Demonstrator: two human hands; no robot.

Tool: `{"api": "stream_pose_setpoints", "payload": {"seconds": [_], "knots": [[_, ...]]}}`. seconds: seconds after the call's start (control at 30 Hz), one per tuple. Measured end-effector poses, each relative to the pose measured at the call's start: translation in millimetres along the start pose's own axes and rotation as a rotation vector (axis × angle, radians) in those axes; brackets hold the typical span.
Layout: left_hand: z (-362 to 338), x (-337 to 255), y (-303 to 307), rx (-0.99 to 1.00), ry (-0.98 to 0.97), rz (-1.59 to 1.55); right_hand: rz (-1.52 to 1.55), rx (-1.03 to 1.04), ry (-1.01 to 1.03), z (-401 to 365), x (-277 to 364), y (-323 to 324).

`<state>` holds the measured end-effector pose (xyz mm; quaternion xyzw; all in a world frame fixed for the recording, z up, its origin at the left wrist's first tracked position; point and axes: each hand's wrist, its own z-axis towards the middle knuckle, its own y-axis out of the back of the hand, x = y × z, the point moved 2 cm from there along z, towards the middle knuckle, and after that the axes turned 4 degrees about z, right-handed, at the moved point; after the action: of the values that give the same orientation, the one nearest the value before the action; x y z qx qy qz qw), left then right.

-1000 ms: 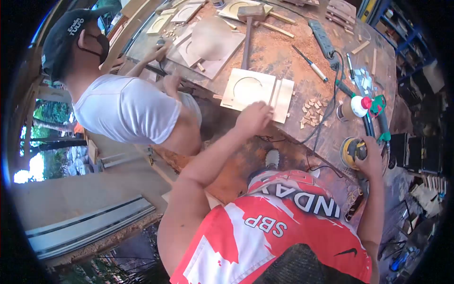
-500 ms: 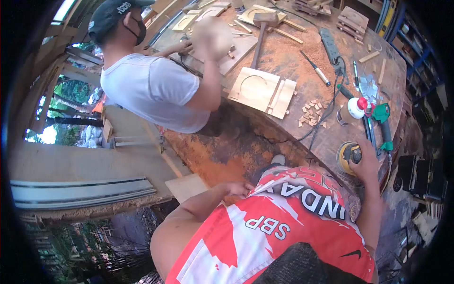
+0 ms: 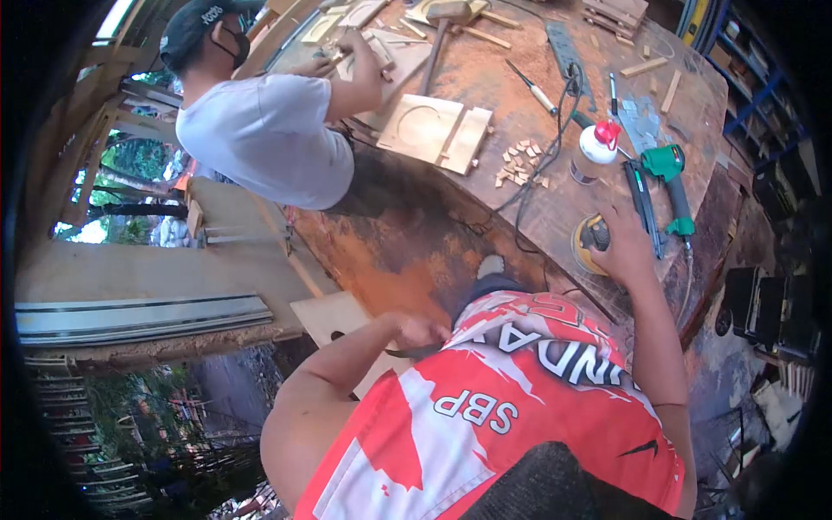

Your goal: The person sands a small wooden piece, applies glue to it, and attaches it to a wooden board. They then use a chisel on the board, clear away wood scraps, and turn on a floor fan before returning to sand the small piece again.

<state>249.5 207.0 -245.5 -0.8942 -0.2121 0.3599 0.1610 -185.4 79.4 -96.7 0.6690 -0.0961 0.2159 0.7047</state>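
Note:
My right hand (image 3: 622,243) curls around the top of a yellow and black orbital sander (image 3: 591,244) at the table's near edge. Close by stand a white bottle with a red cap (image 3: 596,146) and a green nail gun (image 3: 666,178). Down at my left side, my left hand (image 3: 420,330) is closed by the hem of my red and white jersey (image 3: 485,373). What its fingers hold, if anything, is hidden; a dark edge shows beneath them. Small wood pieces (image 3: 523,163) lie in a pile beyond the sander.
A co-worker (image 3: 260,130) in a white shirt bends over boards at the table's far left. A grooved wooden board (image 3: 433,130), a mallet (image 3: 446,13), a chisel (image 3: 532,88) and a power strip (image 3: 568,61) lie on the sawdust-strewn table (image 3: 485,87). Black cables cross its near edge.
My view has shifted, moving the table leftward and upward in it. My right hand stays on the sander. The co-worker's raised hand no longer has the blurred round pale piece before it.

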Motion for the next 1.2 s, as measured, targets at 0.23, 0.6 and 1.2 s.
{"api": "stream_pose_setpoints", "payload": {"seconds": [0.23,0.6,1.2], "knots": [[-30.9,-143.7,103.3,-1.109,-0.382,0.533,-0.005,0.064,-0.040,6.4,9.8,4.4],[-92.6,-234.9,274.5,-1.293,-0.578,1.152,-0.009,0.093,-0.245,19.6,26.8,-0.4],[-118.0,-182.7,264.4,-1.365,-0.772,0.871,-0.030,-0.115,0.022,89.0,108.2,-56.1]]}}
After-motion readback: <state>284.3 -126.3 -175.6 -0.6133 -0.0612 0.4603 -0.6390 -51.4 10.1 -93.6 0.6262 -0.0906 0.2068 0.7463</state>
